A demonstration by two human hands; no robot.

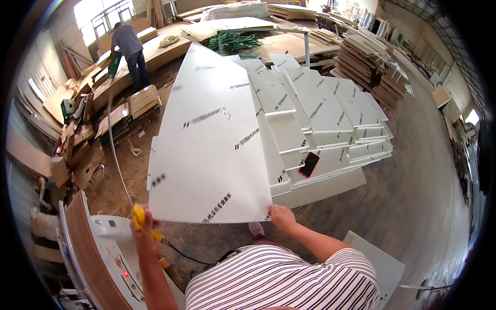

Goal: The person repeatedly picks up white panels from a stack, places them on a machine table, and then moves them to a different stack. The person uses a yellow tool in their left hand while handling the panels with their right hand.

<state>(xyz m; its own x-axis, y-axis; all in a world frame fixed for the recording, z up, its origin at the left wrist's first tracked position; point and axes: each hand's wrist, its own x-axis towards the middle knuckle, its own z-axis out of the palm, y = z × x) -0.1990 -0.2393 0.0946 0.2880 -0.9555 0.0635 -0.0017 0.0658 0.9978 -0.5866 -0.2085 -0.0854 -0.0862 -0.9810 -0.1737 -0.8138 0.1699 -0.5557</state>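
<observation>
A large white panel (206,139) with dark printed marks rises in front of me, its near edge toward my body. My right hand (282,217) pinches its near right corner. Close to the near left corner, my left hand (146,227) is closed around a yellow tool (138,217) that looks like an air blow gun. A dark blue hose (183,253) trails from beside it toward my waist. Whether the left fingers also touch the panel, I cannot tell. To the right lie overlapping stacks of similar white panels (318,103), with a dark phone (309,165) in a red-edged case on top.
A white machine (111,227) with a red light and brown-topped side stands near left. At far left a person (129,51) bends over boards. Wood scraps (77,134) litter the left floor. Brown board stacks (361,59) stand far right; another white panel (380,263) is beside me.
</observation>
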